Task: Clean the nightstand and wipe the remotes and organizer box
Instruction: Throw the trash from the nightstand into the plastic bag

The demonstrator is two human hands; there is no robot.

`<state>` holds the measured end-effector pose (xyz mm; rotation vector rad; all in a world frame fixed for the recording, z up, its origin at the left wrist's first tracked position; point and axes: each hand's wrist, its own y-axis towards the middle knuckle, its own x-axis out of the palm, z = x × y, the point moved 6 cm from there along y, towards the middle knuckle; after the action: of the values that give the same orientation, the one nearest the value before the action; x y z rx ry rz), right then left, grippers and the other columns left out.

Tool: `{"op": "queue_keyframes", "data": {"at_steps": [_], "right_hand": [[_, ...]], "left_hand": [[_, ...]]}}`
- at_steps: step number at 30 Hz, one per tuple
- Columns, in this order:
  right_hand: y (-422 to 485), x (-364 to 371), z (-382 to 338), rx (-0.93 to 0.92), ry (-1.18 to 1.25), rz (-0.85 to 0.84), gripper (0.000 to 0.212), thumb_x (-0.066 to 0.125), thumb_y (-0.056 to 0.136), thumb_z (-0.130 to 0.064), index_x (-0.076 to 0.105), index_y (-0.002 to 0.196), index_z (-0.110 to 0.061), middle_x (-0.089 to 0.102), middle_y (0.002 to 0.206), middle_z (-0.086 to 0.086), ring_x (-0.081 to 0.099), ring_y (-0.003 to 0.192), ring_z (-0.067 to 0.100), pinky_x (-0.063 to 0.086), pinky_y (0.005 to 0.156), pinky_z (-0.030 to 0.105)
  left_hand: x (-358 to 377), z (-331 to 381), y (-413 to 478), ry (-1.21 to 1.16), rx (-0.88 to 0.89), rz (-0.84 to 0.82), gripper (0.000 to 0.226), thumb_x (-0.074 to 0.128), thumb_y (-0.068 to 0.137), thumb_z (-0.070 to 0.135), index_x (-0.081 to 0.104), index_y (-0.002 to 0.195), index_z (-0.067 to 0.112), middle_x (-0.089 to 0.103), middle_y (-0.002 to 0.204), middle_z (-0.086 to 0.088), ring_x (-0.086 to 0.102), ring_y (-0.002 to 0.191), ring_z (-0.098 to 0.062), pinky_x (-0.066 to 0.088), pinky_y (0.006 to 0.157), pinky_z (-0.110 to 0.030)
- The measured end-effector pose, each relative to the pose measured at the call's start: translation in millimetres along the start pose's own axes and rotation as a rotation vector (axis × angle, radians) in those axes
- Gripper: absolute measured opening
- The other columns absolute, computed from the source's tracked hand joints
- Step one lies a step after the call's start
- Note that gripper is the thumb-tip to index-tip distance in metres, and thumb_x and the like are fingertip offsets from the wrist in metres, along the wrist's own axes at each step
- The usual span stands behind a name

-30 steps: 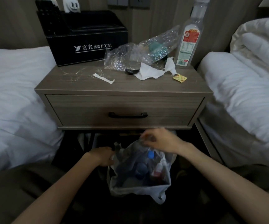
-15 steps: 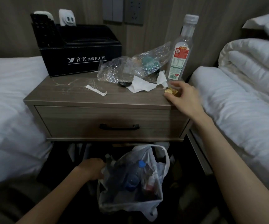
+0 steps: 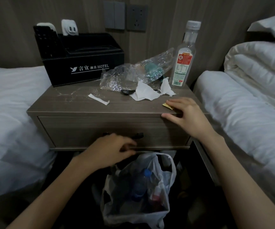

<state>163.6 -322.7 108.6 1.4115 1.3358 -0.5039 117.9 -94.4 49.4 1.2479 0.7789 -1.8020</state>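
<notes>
Fingers [image 3: 176,103] of the right hand [image 3: 187,116] are laid flat on a yellow packet [image 3: 167,106] at the nightstand [image 3: 83,106] edge, while the left hand [image 3: 110,149] is held loosely curled, empty, above the bag [image 3: 150,204].

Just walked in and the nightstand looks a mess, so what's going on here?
A person is clearing litter off the nightstand. The right hand rests at its front right edge, fingers on a small yellow wrapper. The left hand hovers low, above an open trash bag on the floor. A crumpled tissue, clear plastic wrap, a bottle and a paper strip remain on top beside the black organizer box.
</notes>
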Motion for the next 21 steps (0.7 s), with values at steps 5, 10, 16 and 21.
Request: {"op": "queue_keyframes", "data": {"at_steps": [5,10,16,21], "right_hand": [[-2.0,-8.6,-6.6,-0.081,0.044,0.051,0.035,0.072,0.081,-0.038,0.073,0.112,-0.020,0.071,0.114,-0.004,0.055,0.111,0.021,0.042,0.099,0.030],[-3.8,-16.9,3.0,-0.114,0.051,0.105,0.020,0.065,0.089,-0.030,0.075,0.107,-0.025,0.072,0.110,-0.006,0.058,0.107,0.019,0.045,0.097,0.036],[7.4,-24.5,24.3,-0.004,0.154,0.213,0.016,0.063,0.092,-0.024,0.075,0.103,-0.022,0.066,0.122,0.000,0.055,0.115,0.024,0.031,0.098,0.023],[31.8,-21.8,22.9,0.022,0.246,0.178,0.018,0.060,0.095,-0.025,0.075,0.104,-0.021,0.069,0.117,-0.001,0.058,0.118,0.013,0.039,0.104,0.034]], "left_hand": [[-99.3,47.8,11.4,-0.253,0.169,0.505,0.021,0.056,0.093,0.037,0.067,0.111,0.038,0.068,0.088,0.023,0.058,0.070,0.000,0.047,0.070,-0.023],[-91.5,40.3,62.9,0.069,0.018,0.387,0.055,0.039,0.093,0.061,0.033,0.145,0.044,0.035,0.153,0.005,0.022,0.141,-0.017,0.019,0.114,-0.044],[-57.1,36.4,83.0,0.192,0.002,0.277,0.051,0.026,0.093,0.066,0.039,0.140,0.049,0.031,0.155,0.003,0.009,0.145,-0.016,0.004,0.114,-0.043],[-56.4,29.6,75.0,0.192,0.036,0.484,0.074,0.018,0.086,0.071,0.056,0.132,0.028,0.053,0.138,0.008,0.032,0.138,-0.014,0.014,0.111,-0.038]]}}
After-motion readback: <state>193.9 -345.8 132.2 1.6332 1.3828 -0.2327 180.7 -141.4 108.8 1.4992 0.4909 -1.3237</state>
